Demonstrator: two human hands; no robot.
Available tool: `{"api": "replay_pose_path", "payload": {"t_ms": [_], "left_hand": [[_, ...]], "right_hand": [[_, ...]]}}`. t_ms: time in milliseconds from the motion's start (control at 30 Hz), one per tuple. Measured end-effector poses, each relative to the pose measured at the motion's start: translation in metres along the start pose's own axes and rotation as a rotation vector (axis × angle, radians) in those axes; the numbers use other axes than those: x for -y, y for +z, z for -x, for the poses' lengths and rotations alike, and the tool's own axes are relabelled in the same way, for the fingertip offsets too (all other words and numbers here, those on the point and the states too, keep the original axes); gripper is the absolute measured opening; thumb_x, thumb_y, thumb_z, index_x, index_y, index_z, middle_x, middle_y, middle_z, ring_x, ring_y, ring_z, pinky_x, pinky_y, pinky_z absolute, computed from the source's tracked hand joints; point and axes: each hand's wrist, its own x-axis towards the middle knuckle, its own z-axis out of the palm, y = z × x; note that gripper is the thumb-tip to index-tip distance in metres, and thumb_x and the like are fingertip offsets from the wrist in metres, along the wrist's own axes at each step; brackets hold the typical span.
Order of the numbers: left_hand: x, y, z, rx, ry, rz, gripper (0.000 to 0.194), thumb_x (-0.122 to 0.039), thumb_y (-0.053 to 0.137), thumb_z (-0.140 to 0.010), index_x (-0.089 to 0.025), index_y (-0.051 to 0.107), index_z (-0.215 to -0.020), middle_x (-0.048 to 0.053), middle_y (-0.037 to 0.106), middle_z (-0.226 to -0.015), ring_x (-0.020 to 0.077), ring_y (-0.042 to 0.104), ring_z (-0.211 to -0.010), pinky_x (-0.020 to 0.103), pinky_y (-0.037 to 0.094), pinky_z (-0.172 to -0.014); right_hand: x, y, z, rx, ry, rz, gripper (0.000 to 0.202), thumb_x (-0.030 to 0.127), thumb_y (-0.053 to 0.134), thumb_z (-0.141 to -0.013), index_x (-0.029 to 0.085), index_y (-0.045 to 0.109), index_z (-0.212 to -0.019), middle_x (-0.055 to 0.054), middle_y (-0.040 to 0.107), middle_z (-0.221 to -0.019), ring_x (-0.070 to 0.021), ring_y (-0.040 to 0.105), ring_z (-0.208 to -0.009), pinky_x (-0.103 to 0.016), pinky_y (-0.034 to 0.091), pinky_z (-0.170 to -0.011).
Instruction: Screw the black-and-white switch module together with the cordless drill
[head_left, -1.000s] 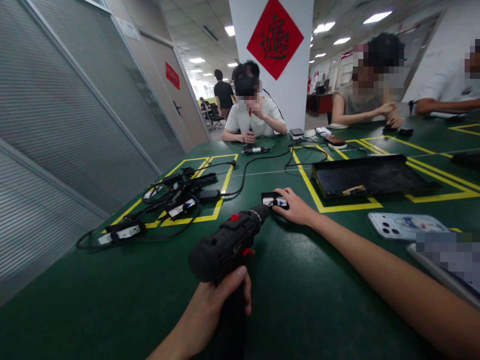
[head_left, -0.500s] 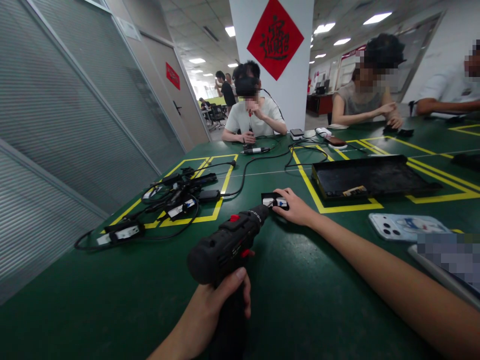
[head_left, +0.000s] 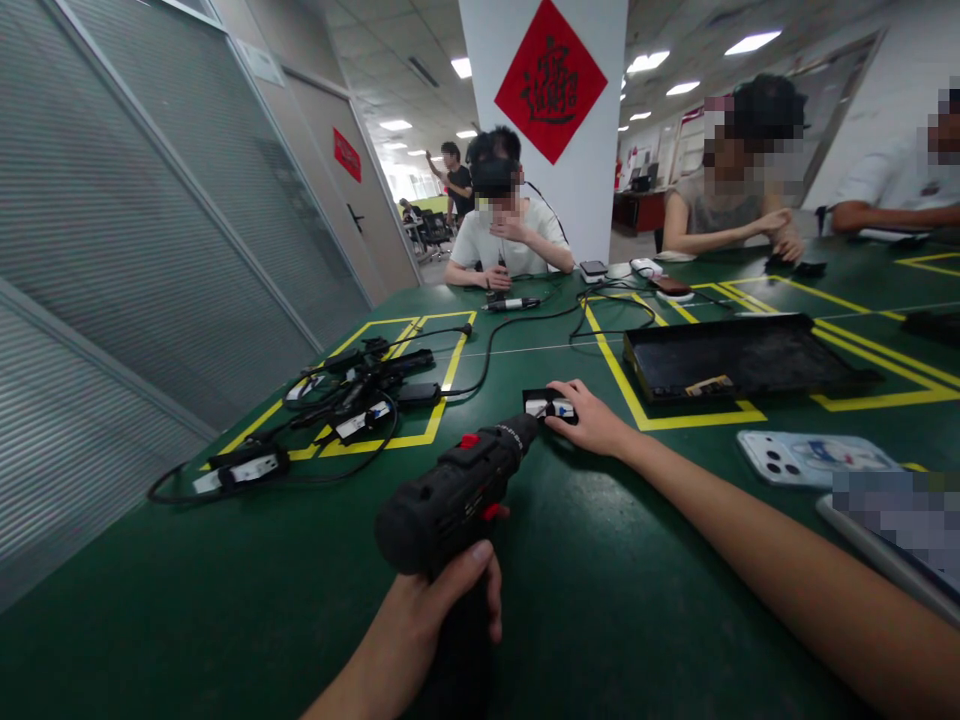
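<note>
My left hand is wrapped around the handle of a black cordless drill with red switches, low in the middle of the view. The drill points forward and slightly right. At its chuck, a thin bit reaches the small black case with white parts inside; whether it sits in a screw cannot be made out. My right hand grips that case from its right side, fingers over the top edge and thumb at the near side, holding it on the green table.
Tangled black cables and adapters lie left. A black tray stands to the right, with a patterned phone and another device nearer. Co-workers sit across the table, a driver-like tool before one.
My hands, the drill and the case stay almost in place. Across the table, a co-worker's raised hand has shifted, and a person in the background has lifted an arm.
</note>
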Motion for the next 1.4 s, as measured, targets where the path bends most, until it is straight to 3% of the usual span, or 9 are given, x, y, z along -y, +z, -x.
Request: {"api": "replay_pose_path", "payload": {"t_ms": [100, 233, 500, 867, 1067, 1167, 1267, 1333, 1400], "left_hand": [[0.0002, -0.0003, -0.0003, 0.011, -0.001, -0.003, 0.038, -0.047, 0.051, -0.082, -0.013, 0.058, -0.067, 0.004, 0.059, -0.066, 0.0174, 0.057, -0.056, 0.031, 0.044, -0.057], [-0.0013, 0.0003, 0.0, 0.013, 0.028, -0.007, 0.033, -0.046, 0.05, -0.083, -0.014, 0.059, -0.09, 0.002, 0.058, -0.066, 0.0181, 0.058, -0.055, 0.033, 0.044, -0.057], [-0.0008, -0.0001, -0.0004, 0.028, 0.014, 0.011, 0.037, -0.045, 0.049, -0.084, -0.016, 0.051, -0.108, 0.001, 0.057, -0.066, 0.0184, 0.059, -0.056, 0.033, 0.045, -0.057], [-0.0024, -0.0004, -0.0009, 0.033, 0.032, -0.029, 0.034, -0.044, 0.049, -0.085, -0.017, 0.05, -0.106, 0.0, 0.057, -0.066, 0.0178, 0.058, -0.056, 0.033, 0.045, -0.058], [-0.0013, 0.001, -0.0001, -0.022, 0.001, -0.002, 0.042, -0.046, 0.053, -0.082, -0.017, 0.051, -0.112, 0.001, 0.058, -0.065, 0.0176, 0.057, -0.055, 0.032, 0.044, -0.057], [-0.0012, 0.0003, 0.0004, -0.02, -0.008, -0.006, 0.035, -0.047, 0.053, -0.082, -0.015, 0.06, -0.092, 0.002, 0.059, -0.065, 0.0171, 0.056, -0.055, 0.031, 0.044, -0.057], [-0.0033, -0.0003, 0.0014, 0.011, -0.014, -0.045, 0.039, -0.047, 0.05, -0.084, -0.013, 0.058, -0.066, 0.004, 0.059, -0.067, 0.0171, 0.057, -0.058, 0.032, 0.045, -0.06], [-0.0047, -0.0001, 0.002, 0.017, -0.017, -0.05, 0.036, -0.046, 0.049, -0.085, -0.013, 0.06, -0.074, 0.004, 0.058, -0.068, 0.0172, 0.057, -0.059, 0.033, 0.046, -0.061], [-0.0047, 0.0003, 0.002, 0.005, -0.011, -0.025, 0.034, -0.045, 0.05, -0.084, -0.014, 0.059, -0.097, 0.002, 0.058, -0.068, 0.0175, 0.058, -0.059, 0.033, 0.046, -0.061]], "right_hand": [[0.0005, -0.0001, 0.0, 0.003, 0.008, 0.001, 0.054, 0.041, 0.055, -0.082, 0.024, 0.039, -0.131, -0.009, 0.045, -0.115, -0.0218, 0.053, -0.101, -0.038, 0.042, -0.092], [0.0014, -0.001, 0.0, 0.009, 0.015, -0.001, 0.055, 0.042, 0.055, -0.082, 0.024, 0.038, -0.131, -0.009, 0.044, -0.116, -0.0223, 0.053, -0.101, -0.038, 0.042, -0.091], [0.001, -0.0006, -0.0004, 0.01, 0.019, -0.005, 0.055, 0.041, 0.056, -0.082, 0.024, 0.038, -0.132, -0.009, 0.044, -0.116, -0.0227, 0.053, -0.102, -0.039, 0.041, -0.092], [-0.0003, -0.0001, -0.0006, 0.013, 0.003, 0.002, 0.055, 0.042, 0.055, -0.082, 0.024, 0.038, -0.131, -0.009, 0.044, -0.115, -0.022, 0.053, -0.1, -0.038, 0.042, -0.091], [-0.0001, -0.0012, -0.0012, 0.023, 0.009, 0.002, 0.056, 0.043, 0.054, -0.083, 0.024, 0.037, -0.132, -0.009, 0.044, -0.115, -0.0222, 0.053, -0.101, -0.038, 0.042, -0.091], [0.0004, -0.0013, -0.001, 0.018, 0.011, 0.004, 0.055, 0.042, 0.055, -0.083, 0.024, 0.038, -0.132, -0.01, 0.044, -0.116, -0.0224, 0.053, -0.101, -0.038, 0.042, -0.092], [0.0004, -0.001, -0.0007, 0.017, 0.013, 0.005, 0.055, 0.041, 0.055, -0.082, 0.024, 0.038, -0.132, -0.009, 0.044, -0.116, -0.0224, 0.053, -0.101, -0.038, 0.041, -0.092], [0.0001, -0.0006, -0.0006, 0.018, 0.012, 0.006, 0.056, 0.042, 0.055, -0.082, 0.024, 0.037, -0.132, -0.009, 0.044, -0.116, -0.0223, 0.053, -0.101, -0.038, 0.042, -0.091], [-0.0004, -0.0003, -0.0007, 0.016, 0.01, 0.009, 0.056, 0.042, 0.055, -0.082, 0.024, 0.037, -0.132, -0.01, 0.044, -0.117, -0.0223, 0.053, -0.1, -0.038, 0.042, -0.091]]}}
